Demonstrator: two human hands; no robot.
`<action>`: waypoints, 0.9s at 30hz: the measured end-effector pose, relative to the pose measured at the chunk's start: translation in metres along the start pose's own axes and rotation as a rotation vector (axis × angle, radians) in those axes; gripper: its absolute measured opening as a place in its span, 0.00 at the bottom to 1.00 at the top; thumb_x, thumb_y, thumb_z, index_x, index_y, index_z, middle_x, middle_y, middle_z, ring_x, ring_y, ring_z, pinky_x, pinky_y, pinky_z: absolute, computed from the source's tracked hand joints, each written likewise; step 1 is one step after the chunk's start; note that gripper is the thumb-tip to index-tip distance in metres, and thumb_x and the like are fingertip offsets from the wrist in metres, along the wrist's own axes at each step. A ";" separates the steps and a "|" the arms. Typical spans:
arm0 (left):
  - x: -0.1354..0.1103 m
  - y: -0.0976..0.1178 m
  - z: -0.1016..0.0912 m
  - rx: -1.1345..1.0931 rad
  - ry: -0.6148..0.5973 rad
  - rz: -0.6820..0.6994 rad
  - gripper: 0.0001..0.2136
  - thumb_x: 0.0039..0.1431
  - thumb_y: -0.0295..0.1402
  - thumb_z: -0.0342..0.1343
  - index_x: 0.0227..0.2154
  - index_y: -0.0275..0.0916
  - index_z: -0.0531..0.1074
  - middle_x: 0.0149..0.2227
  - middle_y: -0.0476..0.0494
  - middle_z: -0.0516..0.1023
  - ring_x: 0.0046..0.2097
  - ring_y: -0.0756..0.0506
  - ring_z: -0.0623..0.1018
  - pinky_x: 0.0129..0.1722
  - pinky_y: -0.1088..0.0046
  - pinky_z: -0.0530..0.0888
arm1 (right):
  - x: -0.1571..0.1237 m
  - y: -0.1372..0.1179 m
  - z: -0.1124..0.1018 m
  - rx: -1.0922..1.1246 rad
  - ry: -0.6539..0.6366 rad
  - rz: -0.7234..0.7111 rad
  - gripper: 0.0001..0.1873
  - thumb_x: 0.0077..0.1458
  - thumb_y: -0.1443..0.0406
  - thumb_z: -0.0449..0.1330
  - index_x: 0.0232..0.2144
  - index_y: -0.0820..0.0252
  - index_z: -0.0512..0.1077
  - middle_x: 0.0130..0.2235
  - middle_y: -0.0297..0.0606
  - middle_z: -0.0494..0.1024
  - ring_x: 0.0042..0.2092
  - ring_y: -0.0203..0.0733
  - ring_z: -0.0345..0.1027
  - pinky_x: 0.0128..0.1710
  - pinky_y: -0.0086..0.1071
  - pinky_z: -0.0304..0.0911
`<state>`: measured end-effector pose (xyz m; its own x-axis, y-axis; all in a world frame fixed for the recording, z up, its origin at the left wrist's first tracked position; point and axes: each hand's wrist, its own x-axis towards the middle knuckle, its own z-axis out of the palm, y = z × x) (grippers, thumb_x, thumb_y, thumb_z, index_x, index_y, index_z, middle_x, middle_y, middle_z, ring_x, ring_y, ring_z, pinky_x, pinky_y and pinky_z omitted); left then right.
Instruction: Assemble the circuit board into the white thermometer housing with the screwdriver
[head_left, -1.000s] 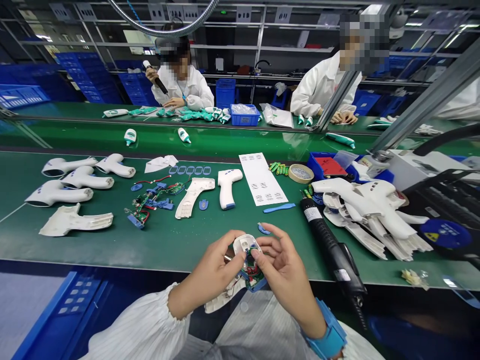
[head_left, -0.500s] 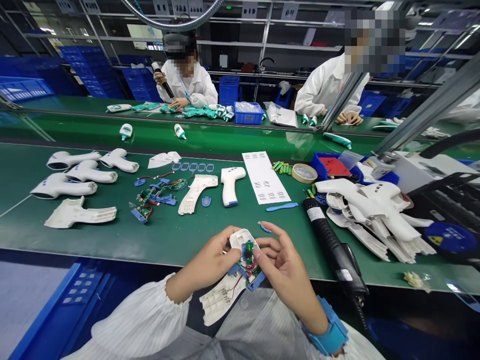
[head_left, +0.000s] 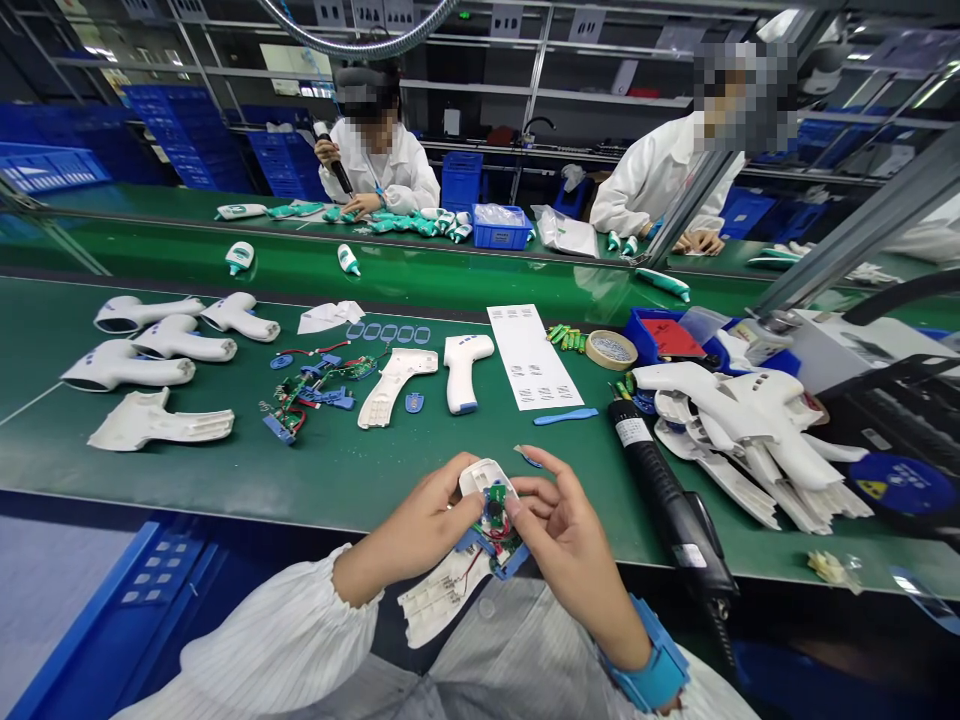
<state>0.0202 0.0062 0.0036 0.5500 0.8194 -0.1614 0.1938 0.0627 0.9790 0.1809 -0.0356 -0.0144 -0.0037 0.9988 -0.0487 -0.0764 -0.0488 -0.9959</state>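
Note:
Close to my body, a white infrared thermometer shell half (head_left: pixel 439 598) is held between both hands, with a green circuit board (head_left: pixel 495 505), red wires and blue plastic parts in its head. My left hand (head_left: pixel 431 510) is closed around the shell's left side, thumb on the inner edge. My right hand (head_left: pixel 559 525) grips the right side, its thumb at the board and its index finger raised. By that fingertip is a small blue piece (head_left: pixel 529 458); whether the finger touches it I cannot tell.
Thermometer bodies (head_left: pixel 127 365) and wired boards (head_left: pixel 311 390) lie left. A white sheet (head_left: pixel 532 360), blue pry tool (head_left: pixel 566 416), black electric screwdriver (head_left: pixel 667 500) and shell pile (head_left: pixel 750 420) lie right. Beyond the belt (head_left: pixel 450 270), two people in white coats work.
The white-and-green devices on the belt have slid left. The view has shifted slightly. My hands keep the same grip on the thermometer shell half.

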 end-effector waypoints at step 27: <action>0.014 -0.010 -0.009 0.224 -0.015 -0.118 0.20 0.59 0.49 0.44 0.50 0.45 0.59 0.27 0.51 0.67 0.29 0.46 0.70 0.29 0.75 0.67 | -0.043 -0.046 -0.129 -0.537 0.692 -0.189 0.19 0.52 0.53 0.58 0.42 0.59 0.67 0.32 0.38 0.74 0.34 0.40 0.70 0.35 0.33 0.69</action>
<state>0.0186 0.0226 -0.0076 0.5247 0.8050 -0.2769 0.4320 0.0284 0.9014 0.3128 -0.0767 0.0240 0.5767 0.7751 0.2580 0.4630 -0.0500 -0.8849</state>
